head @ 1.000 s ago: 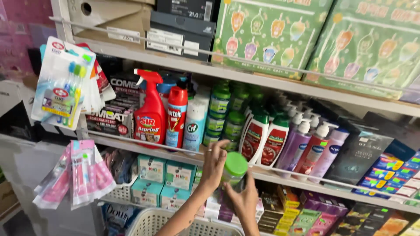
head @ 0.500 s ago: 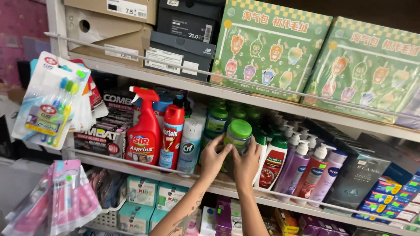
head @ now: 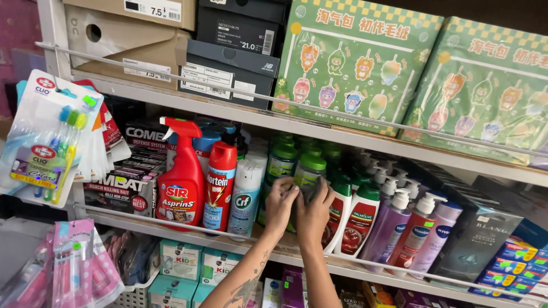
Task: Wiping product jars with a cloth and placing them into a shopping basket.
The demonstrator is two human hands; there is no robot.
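Note:
Both my hands reach onto the middle shelf [head: 188,236] and clasp a clear jar with a green lid [head: 309,169]. My left hand [head: 281,203] wraps its left side and my right hand [head: 314,212] covers its front and right side. The jar stands upright among several other green-lidded jars [head: 282,159]. A white spray can [head: 245,197] stands just left of my left hand, and white bottles with green caps [head: 359,217] stand just right of my right hand. The jar's lower half is hidden behind my fingers.
A red spray bottle [head: 181,182] and a red aerosol can [head: 220,185] stand further left, by black boxes [head: 123,188]. Purple pump bottles [head: 419,231] fill the right. Shoe boxes [head: 228,57] and green printed boxes [head: 354,63] sit above. Toothbrush packs [head: 51,142] hang at left.
My hands carried the green-lidded jar up from below the shelf and set it back among the other jars. The view moved closer to the shelf.

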